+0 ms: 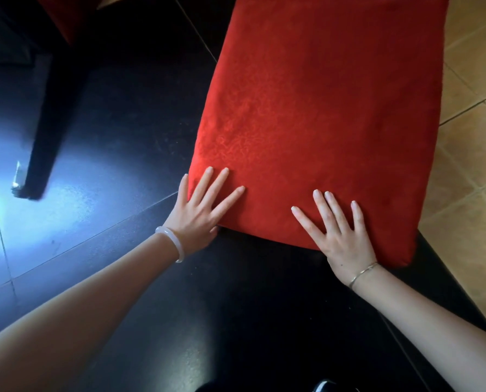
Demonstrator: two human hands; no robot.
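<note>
A large red fabric-covered cushion [321,114] lies on a dark surface, running from the top of the view down to the middle. My left hand [199,210] rests flat on its near left corner, fingers straight and spread, thumb down at the cushion's near edge. My right hand [340,236] lies flat on the near right part of the cushion, fingers spread and straight. A pale bangle sits on my left wrist and a thin chain on my right wrist.
A dark furniture leg [46,131] stands on the glossy black tiled floor [100,222] at the left, with a bright reflection beside it. Tan floor tiles [473,165] fill the right side. A black surface [264,292] lies beneath the cushion's near edge.
</note>
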